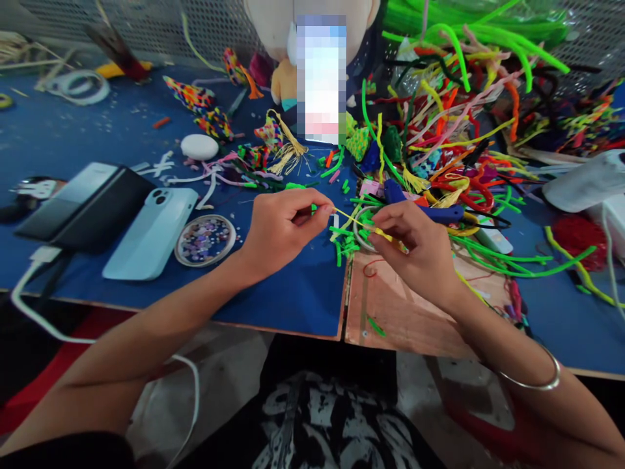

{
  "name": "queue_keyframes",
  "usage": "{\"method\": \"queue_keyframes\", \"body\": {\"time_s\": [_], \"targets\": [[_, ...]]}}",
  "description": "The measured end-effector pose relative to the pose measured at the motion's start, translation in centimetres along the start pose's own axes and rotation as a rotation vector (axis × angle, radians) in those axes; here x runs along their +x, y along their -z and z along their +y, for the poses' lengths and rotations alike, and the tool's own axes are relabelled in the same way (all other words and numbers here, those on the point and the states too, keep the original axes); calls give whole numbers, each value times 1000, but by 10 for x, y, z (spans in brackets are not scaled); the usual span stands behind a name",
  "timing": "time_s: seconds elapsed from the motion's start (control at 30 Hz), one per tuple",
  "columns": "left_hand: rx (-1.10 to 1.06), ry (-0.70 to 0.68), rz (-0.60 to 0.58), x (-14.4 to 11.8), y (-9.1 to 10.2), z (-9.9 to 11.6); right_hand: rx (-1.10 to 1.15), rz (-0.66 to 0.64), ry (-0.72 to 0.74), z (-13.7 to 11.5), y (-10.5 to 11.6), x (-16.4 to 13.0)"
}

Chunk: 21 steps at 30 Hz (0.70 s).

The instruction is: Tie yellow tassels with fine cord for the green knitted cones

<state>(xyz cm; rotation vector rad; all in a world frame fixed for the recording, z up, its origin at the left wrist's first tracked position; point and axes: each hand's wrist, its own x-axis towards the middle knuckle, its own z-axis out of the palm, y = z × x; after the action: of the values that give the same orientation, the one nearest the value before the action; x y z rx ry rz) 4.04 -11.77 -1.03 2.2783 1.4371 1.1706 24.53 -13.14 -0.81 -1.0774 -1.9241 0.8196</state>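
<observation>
My left hand (283, 225) pinches one end of a thin yellow strand (352, 220) and a small green bit above the blue table cover (293, 293). My right hand (415, 247) grips the other end of the same strand, which stretches taut between both hands. Short green pipe-cleaner pieces (346, 244) lie scattered under and between the hands. A blue-handled tool (430, 210) lies just behind my right hand.
A big tangle of coloured pipe cleaners (469, 111) fills the back right. Two phones (146, 231) and a round dish of beads (205, 240) lie at left, with a white cable (34, 299). A bare wooden board (400, 306) sits under my right hand.
</observation>
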Motion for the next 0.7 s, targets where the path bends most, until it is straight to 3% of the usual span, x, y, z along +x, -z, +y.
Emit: {"method": "queue_keyframes", "body": {"time_s": [0.2,0.33,0.47,0.6,0.7], "targets": [[-156,85,-3,4,3,-5,317,-97,-234,7,4,10],[-444,82,107,8,-1,-17,387,-275,-325,19,6,14],[-790,106,173,14,-2,-21,291,-339,-305,28,6,15],[-1089,238,146,18,4,-9,36,-231,-145,26,8,16],[-1247,363,104,19,10,0,4,-168,-61,20,8,18]]}}
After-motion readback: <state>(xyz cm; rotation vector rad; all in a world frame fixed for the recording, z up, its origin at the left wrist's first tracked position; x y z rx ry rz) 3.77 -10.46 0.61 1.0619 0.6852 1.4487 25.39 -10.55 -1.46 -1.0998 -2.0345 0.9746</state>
